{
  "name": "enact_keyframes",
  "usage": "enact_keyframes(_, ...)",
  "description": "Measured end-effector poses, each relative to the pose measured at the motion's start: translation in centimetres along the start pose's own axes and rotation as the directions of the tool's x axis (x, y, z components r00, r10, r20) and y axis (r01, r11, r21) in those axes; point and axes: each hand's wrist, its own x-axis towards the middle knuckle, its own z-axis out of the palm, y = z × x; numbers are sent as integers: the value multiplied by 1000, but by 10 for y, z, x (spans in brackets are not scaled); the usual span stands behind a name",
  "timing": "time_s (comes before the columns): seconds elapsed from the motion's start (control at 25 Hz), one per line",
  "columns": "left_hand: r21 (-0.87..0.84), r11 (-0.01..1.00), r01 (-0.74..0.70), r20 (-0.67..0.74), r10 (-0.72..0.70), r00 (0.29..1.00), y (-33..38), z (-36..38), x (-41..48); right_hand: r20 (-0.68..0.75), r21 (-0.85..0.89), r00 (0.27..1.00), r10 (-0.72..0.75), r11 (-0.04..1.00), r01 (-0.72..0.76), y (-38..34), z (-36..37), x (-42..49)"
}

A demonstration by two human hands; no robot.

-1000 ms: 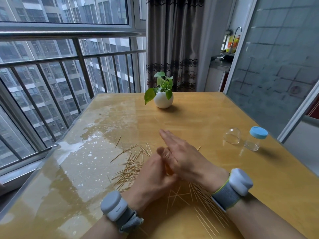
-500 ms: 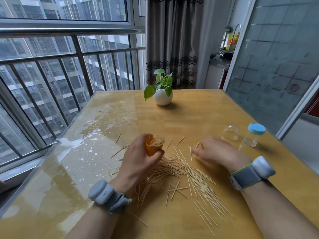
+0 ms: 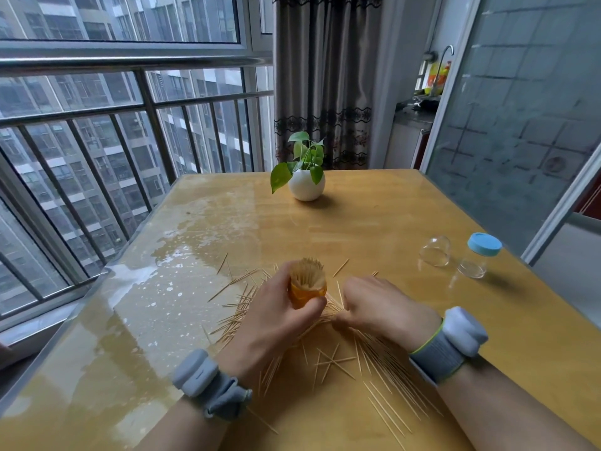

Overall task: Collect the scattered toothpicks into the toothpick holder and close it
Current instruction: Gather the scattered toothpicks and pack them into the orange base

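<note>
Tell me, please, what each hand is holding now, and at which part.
The left hand grips the orange toothpick holder around its side wall. The right hand rests on the scattered toothpicks; whether it pinches any cannot be told.

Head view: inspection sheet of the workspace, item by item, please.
Surface: wooden table, glossy, with pale glare on its left side.
Job's things: orange holder upright and open, packed with toothpicks; many loose toothpicks scattered flat around and under both hands.
Clutter: potted plant at the far middle; clear dome lying beside a clear jar with a blue lid, far right.
Grippers: left hand wrapped round the holder; right hand palm down, fingers curled on the loose pile, hold not clear.
Cables: nothing seen.
Surroundings: railing and windows to the left, curtain behind, glass door to the right.
</note>
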Motion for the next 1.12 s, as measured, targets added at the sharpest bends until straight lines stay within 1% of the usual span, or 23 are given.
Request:
enact_keyframes(0.08,68,998,2,-23,-1,1000,-1,1,1,-12,14,1000,-13,1000,13,1,2,3)
enact_keyframes(0.12,57,998,19,-32,-17,999,-2,0,2,-16,15,1000,-22,1000,22,2,3,4)
enact_keyframes(0.16,-26,998,62,-31,-63,998,-3,-1,2,-20,17,999,-33,999,33,3,4,6)
enact_keyframes(0.2,-156,980,121,-17,-125,992,-3,-2,3,-20,26,999,-43,999,43,5,5,8)
enact_keyframes(0.24,-267,948,173,11,-177,984,-3,-2,3,-18,44,999,-51,998,51,7,6,10)
enact_keyframes(0.28,-336,920,203,35,-204,978,-3,-2,3,-14,67,998,-56,996,57,10,7,12)
enact_keyframes(0.4,-285,942,178,56,-169,984,-3,-1,1,9,156,996,-89,984,86,23,9,19)
enact_keyframes(0.44,-272,947,174,65,-162,985,-2,0,0,-1,225,996,-92,970,90,30,6,21)
enact_keyframes(0.48,-259,952,161,68,-149,987,-3,0,0,-38,334,996,-86,938,94,36,1,20)
enact_keyframes(0.52,-241,958,153,70,-140,988,-4,1,0,-99,478,993,-64,872,104,42,-6,18)
enact_keyframes(0.56,-212,968,136,69,-124,990,-4,2,0,-178,639,983,-40,756,146,44,-12,16)
enact_keyframes(0.6,-178,978,112,67,-101,993,-3,3,0,-261,782,965,-21,582,224,43,-17,13)
enact_keyframes(0.64,-146,986,86,69,-76,995,-3,5,-1,-337,870,942,-2,381,312,37,-20,9)
enact_keyframes(0.68,-125,990,66,76,-57,996,-3,7,-2,-407,893,913,25,222,392,28,-21,6)
enact_keyframes(0.72,-114,992,53,86,-44,995,-3,9,-3,-470,876,880,63,151,457,18,-18,4)
enact_keyframes(0.76,-105,993,45,97,-35,995,-2,10,-3,-524,848,847,96,151,508,9,-14,5)
enact_keyframes(0.8,-98,995,36,106,-25,994,-2,10,-4,-568,818,814,120,186,544,2,-8,6)
enact_keyframes(0.92,-122,992,16,95,-5,995,-3,11,-3,-662,727,740,121,343,594,-1,8,11)
enact_keyframes(1.0,-140,990,10,58,-2,998,-2,10,-3,-678,686,732,64,411,600,-2,13,13)
enact_keyframes(1.12,-136,990,23,-31,-28,999,0,7,-2,-654,633,753,-67,497,594,-8,19,14)
